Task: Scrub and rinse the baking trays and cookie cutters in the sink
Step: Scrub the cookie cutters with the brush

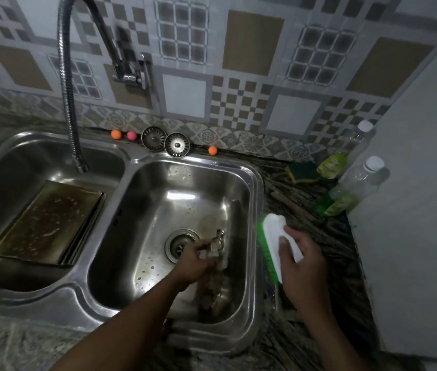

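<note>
Left hand (194, 263) grips cookie cutters (218, 243) (blurred); right hand (303, 263) holds brush (273, 228)

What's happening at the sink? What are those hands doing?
Someone is washing up baking things. The left hand holds small metal cookie cutters, blurry here, low in the right basin near the drain. The right hand grips a white scrub brush with green bristles at that basin's right edge. A stack of dirty baking trays lies in the left basin.

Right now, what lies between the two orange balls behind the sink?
Head view: a pink ball and two metal sink strainers, side by side.
</note>
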